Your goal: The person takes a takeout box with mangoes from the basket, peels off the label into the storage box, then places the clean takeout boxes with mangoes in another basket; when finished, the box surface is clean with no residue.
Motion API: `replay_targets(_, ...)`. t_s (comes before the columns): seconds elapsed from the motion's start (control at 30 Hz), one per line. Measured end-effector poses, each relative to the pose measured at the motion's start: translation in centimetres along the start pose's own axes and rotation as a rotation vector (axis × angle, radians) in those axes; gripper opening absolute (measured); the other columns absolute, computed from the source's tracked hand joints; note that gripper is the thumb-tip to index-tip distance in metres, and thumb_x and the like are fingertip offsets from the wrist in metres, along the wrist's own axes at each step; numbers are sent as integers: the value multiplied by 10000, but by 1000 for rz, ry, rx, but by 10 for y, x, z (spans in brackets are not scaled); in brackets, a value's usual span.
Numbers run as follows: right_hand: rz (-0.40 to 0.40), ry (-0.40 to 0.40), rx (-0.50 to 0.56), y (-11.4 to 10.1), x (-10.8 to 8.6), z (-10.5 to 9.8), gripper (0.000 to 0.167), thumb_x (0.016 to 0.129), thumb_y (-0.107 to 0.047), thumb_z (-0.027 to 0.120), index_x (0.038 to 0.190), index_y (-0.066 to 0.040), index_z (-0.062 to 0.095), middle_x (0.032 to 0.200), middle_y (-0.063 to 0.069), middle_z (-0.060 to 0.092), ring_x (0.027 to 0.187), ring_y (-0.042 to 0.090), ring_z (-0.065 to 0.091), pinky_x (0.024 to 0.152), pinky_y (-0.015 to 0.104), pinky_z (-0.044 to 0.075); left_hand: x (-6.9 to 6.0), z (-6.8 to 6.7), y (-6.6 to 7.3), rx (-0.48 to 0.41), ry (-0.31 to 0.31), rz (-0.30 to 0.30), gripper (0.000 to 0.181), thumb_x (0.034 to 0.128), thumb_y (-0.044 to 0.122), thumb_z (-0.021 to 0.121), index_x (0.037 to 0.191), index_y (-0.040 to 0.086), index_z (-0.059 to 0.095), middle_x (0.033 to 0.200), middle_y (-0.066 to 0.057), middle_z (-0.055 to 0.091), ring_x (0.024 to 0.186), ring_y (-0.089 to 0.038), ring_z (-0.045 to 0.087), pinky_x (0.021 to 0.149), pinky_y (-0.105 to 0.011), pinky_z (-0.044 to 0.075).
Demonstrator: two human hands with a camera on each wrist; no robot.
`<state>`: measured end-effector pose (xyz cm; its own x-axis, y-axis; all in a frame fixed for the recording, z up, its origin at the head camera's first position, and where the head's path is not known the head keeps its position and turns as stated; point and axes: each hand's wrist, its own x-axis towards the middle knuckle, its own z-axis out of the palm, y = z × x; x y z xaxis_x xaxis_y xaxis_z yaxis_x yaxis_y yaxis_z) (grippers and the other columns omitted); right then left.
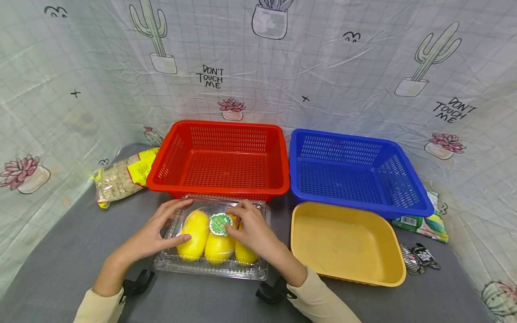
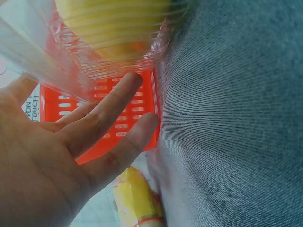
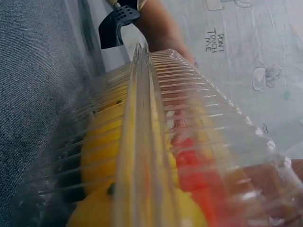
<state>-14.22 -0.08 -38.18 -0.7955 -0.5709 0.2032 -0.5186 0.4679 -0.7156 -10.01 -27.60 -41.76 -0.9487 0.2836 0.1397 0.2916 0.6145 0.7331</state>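
Note:
A clear plastic clamshell box (image 1: 210, 271) lies on the grey cloth, lid down over yellow fruits (image 1: 194, 231) that look like mangoes. On its lid is a round green and white sticker (image 1: 220, 224). My left hand (image 1: 155, 233) spans the box's left end, thumb over the lid and fingers along the far side. In the left wrist view its fingers (image 2: 106, 113) are spread beside the ribbed plastic. My right hand (image 1: 252, 229) rests on the lid, thumb and bent fingertips apart at the sticker's right edge. Box plastic largely hides that hand in the right wrist view.
Directly behind the box stands a red basket (image 1: 218, 190). A blue basket (image 1: 363, 208) and a yellow tray (image 1: 347, 276) are to the right. A yellow-labelled bag (image 1: 121, 177) lies far left. A green packet (image 1: 428, 226) and small dark wrappers (image 1: 420, 258) lie far right.

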Motion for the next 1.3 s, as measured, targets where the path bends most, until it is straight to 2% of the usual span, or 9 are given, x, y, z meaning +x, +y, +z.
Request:
replay_targets(0.17, 16, 5, -1, -1, 0, 0, 251, 851, -52, 693, 1094, 11, 706, 929, 79, 543, 763, 189, 537, 631, 183, 437, 0, 0, 0, 8, 4, 10, 794, 837, 218, 770, 1512, 220, 350, 1493, -178, 269, 1224, -382, 424, 863, -570, 440)
replay_targets(0.57, 44, 27, -20, -1, 3, 4, 171, 844, -60, 692, 1008, -11, 709, 867, 54, 530, 725, 125, 492, 626, 196, 428, 0, 0, 1, 9, 0, -2, 796, 840, 240, 768, 1515, 243, 345, 1498, -170, 264, 1216, -362, 420, 855, -525, 452)
replay_targets(0.9, 44, 53, -55, -2, 2, 8, 79, 853, -68, 684, 922, -80, 723, 899, 40, 576, 714, 100, 467, 619, 200, 401, 0, 1, 0, 7, -1, -6, 791, 843, 240, 763, 1514, 231, 345, 1498, -187, 255, 1252, -402, 396, 856, -540, 450)
replay_targets(1.13, 18, 106, -34, -2, 3, 9, 230, 843, -22, 670, 1067, -57, 709, 877, 33, 634, 716, 146, 512, 648, 212, 401, 0, 1, -1, 9, 6, -3, 793, 837, 240, 768, 1511, 234, 351, 1495, -186, 259, 1252, -404, 399, 848, -525, 455)
replay_targets(1.3, 29, 104, -60, -3, 3, 10, 198, 851, -30, 661, 1031, -61, 736, 848, 27, 602, 707, 111, 475, 637, 213, 388, 1, 1, 0, 9, 7, -6, 791, 838, 245, 768, 1510, 238, 351, 1498, -185, 260, 1248, -397, 402, 851, -529, 453)
